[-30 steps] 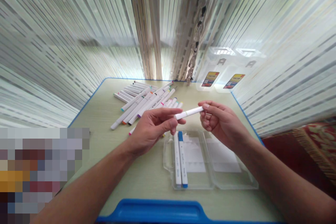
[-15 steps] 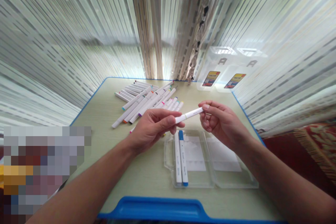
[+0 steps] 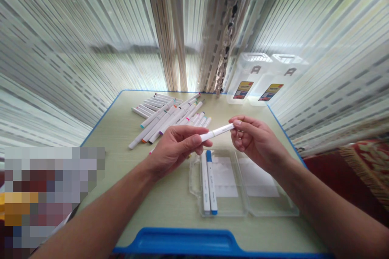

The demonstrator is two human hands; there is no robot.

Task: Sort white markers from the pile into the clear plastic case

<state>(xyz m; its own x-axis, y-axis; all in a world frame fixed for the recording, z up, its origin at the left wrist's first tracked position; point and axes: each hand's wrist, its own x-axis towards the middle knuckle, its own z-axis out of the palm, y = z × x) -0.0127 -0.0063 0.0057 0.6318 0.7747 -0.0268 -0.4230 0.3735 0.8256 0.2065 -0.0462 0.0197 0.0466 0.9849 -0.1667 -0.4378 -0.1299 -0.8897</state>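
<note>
Between my two hands a white marker [image 3: 217, 132] is held up, slanting a little upward to the right. My left hand [image 3: 179, 145] pinches its left end between thumb and fingers. At the other end, my right hand [image 3: 251, 135] grips it with thumb and forefinger. Below them lies an open clear plastic case [image 3: 225, 208]. Two markers stand side by side in its left half, one white [image 3: 206, 182] and one with blue ends [image 3: 212, 182]. Behind my left hand spreads a pile of white markers [image 3: 170, 119] with tips of many colours.
Two clear plastic cases [image 3: 240, 89] with bright labels stand upright at the table's back right corner. The pale table [image 3: 106, 137] has a blue rim and a blue front tray [image 3: 185, 243]. String curtains [image 3: 121, 28] hang behind. A patterned rug [image 3: 367, 166] shows at right.
The view has shifted very slightly. Both hands keep hold of the same marker in nearly the same place, and the case and pile are unchanged.
</note>
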